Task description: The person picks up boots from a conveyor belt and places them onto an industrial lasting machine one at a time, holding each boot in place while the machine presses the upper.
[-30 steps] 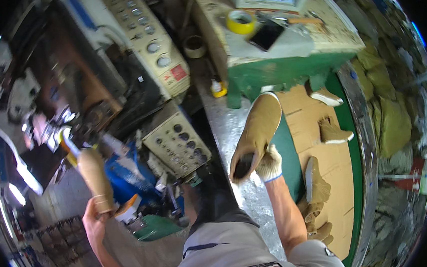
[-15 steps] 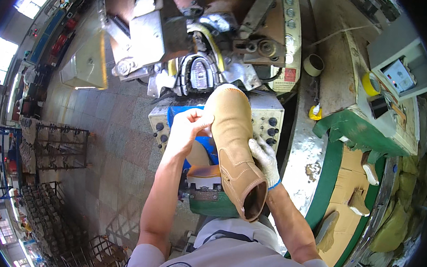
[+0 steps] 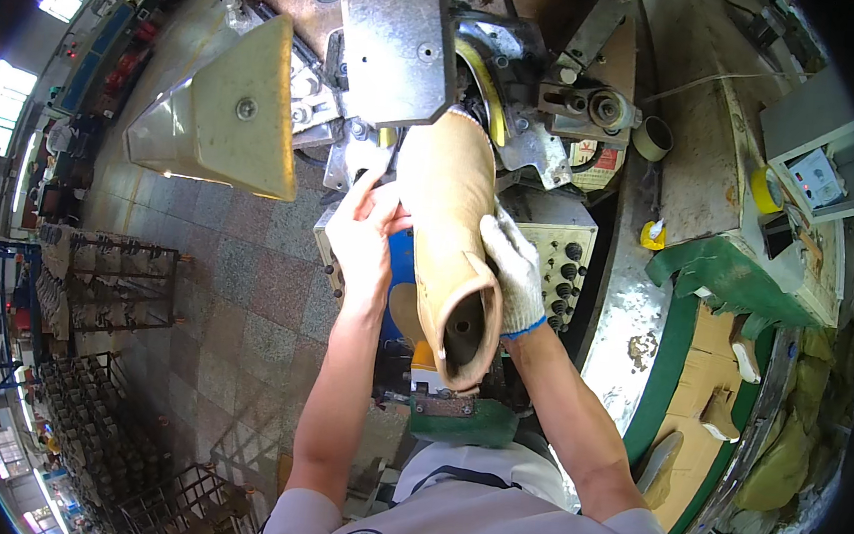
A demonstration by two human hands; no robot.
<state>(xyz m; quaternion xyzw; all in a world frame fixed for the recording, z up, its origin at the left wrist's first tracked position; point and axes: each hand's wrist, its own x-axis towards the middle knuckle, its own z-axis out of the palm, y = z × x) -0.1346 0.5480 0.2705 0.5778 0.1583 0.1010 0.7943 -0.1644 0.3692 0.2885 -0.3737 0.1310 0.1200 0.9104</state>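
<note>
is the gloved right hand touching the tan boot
Touching. The head view shows the gloved right hand lying against the right side of the tan boot, with no gap between them.

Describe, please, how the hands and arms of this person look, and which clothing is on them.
The left hand is bare, without a glove. The right hand wears a whitish knitted glove with a blue edge at the wrist. Both forearms are uncovered below short, light grey sleeves.
</note>
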